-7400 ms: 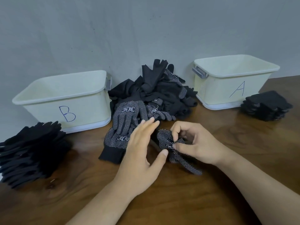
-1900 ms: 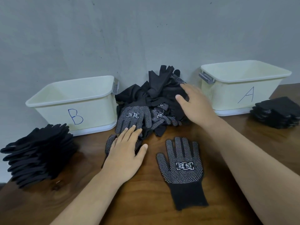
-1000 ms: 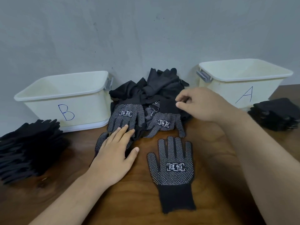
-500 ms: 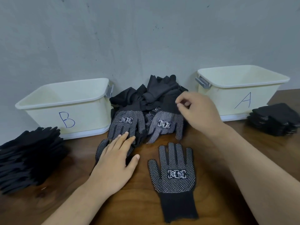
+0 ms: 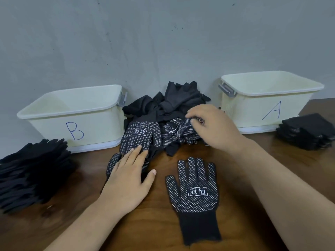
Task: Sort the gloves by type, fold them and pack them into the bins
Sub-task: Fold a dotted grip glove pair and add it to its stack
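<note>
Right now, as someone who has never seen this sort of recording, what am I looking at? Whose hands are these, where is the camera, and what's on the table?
There is no machine here. A person works with bare hands, and the single camera sits on their head, looking down. The left hand lies flat on a half-hidden dotted glove. The right hand pinches a crumpled dotted glove in the loose pile between bin B and bin A. A spread dotted glove lies flat on the table in front. A plain black stack sits left of B, and a folded stack sits right of A.
</note>
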Tool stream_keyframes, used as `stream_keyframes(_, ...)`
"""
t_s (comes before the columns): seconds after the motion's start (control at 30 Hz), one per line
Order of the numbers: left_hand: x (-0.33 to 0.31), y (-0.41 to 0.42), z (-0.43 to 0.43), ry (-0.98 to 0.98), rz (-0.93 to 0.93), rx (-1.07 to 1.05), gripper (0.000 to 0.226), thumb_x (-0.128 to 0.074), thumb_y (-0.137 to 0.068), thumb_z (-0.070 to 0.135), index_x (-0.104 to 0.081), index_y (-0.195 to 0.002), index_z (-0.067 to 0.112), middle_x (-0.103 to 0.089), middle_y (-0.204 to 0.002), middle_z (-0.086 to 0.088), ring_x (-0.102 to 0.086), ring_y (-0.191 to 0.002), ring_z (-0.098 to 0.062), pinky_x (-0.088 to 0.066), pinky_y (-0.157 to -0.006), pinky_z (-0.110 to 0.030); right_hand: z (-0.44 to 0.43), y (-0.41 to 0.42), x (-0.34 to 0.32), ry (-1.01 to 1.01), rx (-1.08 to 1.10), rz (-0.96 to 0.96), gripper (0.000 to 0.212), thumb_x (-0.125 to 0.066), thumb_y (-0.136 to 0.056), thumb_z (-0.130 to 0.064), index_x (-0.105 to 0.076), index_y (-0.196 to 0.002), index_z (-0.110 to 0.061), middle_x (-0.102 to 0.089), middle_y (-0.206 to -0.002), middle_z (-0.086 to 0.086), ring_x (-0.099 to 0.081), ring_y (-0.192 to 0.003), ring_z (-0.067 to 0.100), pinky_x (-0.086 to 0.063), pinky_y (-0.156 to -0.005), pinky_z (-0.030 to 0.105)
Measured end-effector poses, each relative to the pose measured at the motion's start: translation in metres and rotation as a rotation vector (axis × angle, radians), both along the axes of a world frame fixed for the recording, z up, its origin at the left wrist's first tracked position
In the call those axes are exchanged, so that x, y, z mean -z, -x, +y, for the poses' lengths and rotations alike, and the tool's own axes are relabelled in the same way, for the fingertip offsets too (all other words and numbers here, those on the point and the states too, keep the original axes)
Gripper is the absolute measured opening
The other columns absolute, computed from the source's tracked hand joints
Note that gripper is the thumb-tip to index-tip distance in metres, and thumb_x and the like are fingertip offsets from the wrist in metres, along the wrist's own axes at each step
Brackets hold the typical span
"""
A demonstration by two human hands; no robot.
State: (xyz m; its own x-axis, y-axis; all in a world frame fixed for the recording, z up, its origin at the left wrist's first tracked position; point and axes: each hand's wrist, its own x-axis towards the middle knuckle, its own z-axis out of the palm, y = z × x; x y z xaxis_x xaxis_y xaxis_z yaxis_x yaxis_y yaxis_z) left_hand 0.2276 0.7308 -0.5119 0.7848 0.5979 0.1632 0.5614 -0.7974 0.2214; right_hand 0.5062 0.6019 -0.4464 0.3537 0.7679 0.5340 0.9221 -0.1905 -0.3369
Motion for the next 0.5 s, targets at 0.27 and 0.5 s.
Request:
stream_keyframes(0.27, -0.003, -0.002, -0.005, 0.000, 0.029, -0.036, 0.087, -0.015, -0.091, 0.074, -0.014, -0.169, 0.036, -0.001, -0.177, 0.014, -0.001, -0.163, -0.009, -0.008, -0.130, -0.034, 0.041, 0.037, 0.024, 0.151, 0.151, -0.202, 0.042, -0.047, -0.106, -0.055, -0.066, -0.138, -0.035, -0.071, -0.127, -0.013, -0.058, -0.124, 0.017, -0.035, -0.110, 0.043)
stream_keyframes(0.5, -0.001, -0.004, -0.002, 0.007, 0.046, -0.036, 0.081, -0.019, -0.096, 0.072, -0.013, -0.168, 0.036, -0.001, -0.177, 0.016, -0.002, -0.162, -0.008, -0.008, -0.132, -0.036, 0.073, 0.040, 0.026, 0.192, 0.293, -0.289, 0.025, -0.059, -0.099, -0.054, -0.080, -0.100, -0.040, -0.068, -0.100, -0.012, -0.057, -0.100, 0.019, -0.032, -0.090, 0.041)
